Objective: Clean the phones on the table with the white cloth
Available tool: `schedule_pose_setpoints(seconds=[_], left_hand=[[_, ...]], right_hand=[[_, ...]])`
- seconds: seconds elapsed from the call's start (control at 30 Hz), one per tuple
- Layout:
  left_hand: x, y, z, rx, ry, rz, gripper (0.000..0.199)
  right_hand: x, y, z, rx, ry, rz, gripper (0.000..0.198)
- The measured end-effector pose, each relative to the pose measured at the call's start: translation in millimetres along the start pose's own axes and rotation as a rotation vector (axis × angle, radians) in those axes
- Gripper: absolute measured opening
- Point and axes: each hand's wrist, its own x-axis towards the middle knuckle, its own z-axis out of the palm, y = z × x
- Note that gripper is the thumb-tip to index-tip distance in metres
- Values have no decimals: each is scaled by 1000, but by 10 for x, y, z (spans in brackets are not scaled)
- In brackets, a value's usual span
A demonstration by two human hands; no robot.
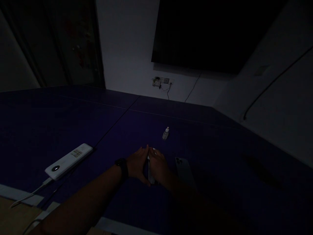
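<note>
A flat, phone-sized slab [151, 177] lies on the dark blue surface, mostly covered by both hands. My left hand [137, 164], with a dark watch at the wrist, holds its left side, thumb near the bottom and fingers at the top. Over its right side curls my right hand [159, 165], fingers closed near the top end. A small white bit [154, 149] shows by those fingertips, too dim to name. Just right of the hands lies a phone [185, 171], camera side up. Beyond them a small clear dropper bottle [165, 134] with a white top stands upright.
On the left lies a white power bank [70, 160] with a white cable [31, 194] plugged in. A dark screen [207, 36] hangs on the wall above sockets [162, 81] with cables. The surface [117, 130] has a lighter front edge. The room is very dark.
</note>
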Motion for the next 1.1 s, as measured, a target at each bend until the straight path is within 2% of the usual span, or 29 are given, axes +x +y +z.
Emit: schedule_pose_setpoints(seconds=[0.13, 0.3, 0.43, 0.53, 0.7, 0.77, 0.9, 0.97, 1.03, 1.1], left_hand=[[1, -7, 2, 0, 8, 8, 165], [-13, -49, 38, 15, 20, -16, 165], [-20, -68, 43, 41, 11, -16, 163], [-14, -64, 31, 64, 11, 2, 163], [-6, -50, 8, 76, -16, -10, 163], [-10, -51, 5, 87, -39, -37, 163], [-26, -58, 8, 86, -36, -43, 159], [-31, -50, 4, 84, -38, -38, 158], [-37, -36, -12, 85, -52, -54, 159], [-48, -29, -42, 77, -64, -85, 160]], right_hand=[[-60, -36, -39, 60, -4, -97, 54], [-333, 76, 5, 132, 30, -229, 59], [-448, 279, 81, 35, 78, -161, 58], [-351, 407, 60, -57, 71, -69, 59], [-211, 395, -7, -72, 53, -48, 57], [-331, 328, 47, -58, 51, -55, 56], [-814, 142, 277, -12, 71, -45, 55], [-1035, 75, 320, 91, 56, -126, 53], [-1178, 78, 233, 240, 2, -183, 51], [-1252, 184, 30, 397, -42, -179, 52]])
